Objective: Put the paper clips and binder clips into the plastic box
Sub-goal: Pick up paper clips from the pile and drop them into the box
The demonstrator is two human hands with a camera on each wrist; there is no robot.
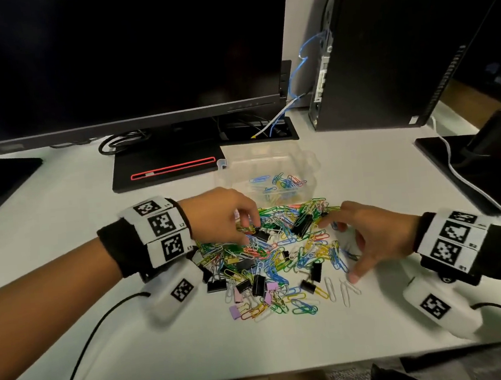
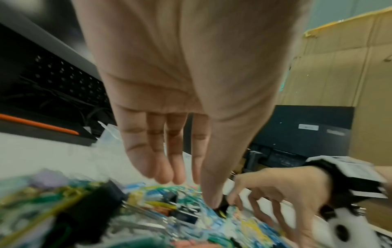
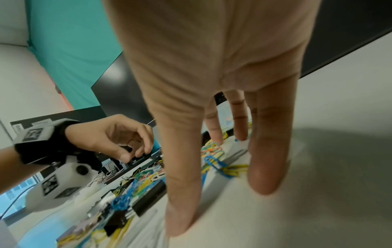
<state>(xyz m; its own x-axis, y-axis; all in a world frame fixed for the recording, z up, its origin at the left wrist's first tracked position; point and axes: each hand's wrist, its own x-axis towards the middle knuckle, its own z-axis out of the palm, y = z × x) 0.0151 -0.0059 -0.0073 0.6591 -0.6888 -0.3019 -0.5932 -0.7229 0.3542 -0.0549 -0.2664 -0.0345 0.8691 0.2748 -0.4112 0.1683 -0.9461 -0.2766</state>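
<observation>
A heap of coloured paper clips [image 1: 275, 256] mixed with black and purple binder clips lies on the white desk. Just behind it stands the clear plastic box [image 1: 226, 176], open, with some paper clips inside. My left hand [image 1: 247, 231] reaches down onto the heap's far left, fingers loosely bent; in the left wrist view its thumb tip touches a black binder clip [image 2: 221, 207] while the other fingers [image 2: 169, 167] stay apart from it. My right hand [image 1: 355, 241] is spread over the heap's right edge, straight fingers [image 3: 265, 167] touching desk and clips [image 3: 220, 161].
A dark monitor [image 1: 108, 65] on its black base [image 1: 164, 170] stands behind the box, with a computer tower [image 1: 383, 54] at the back right. Another black stand [image 1: 485, 161] and a white cable [image 1: 462, 175] lie to the right. The desk's front edge [image 1: 260, 371] is near.
</observation>
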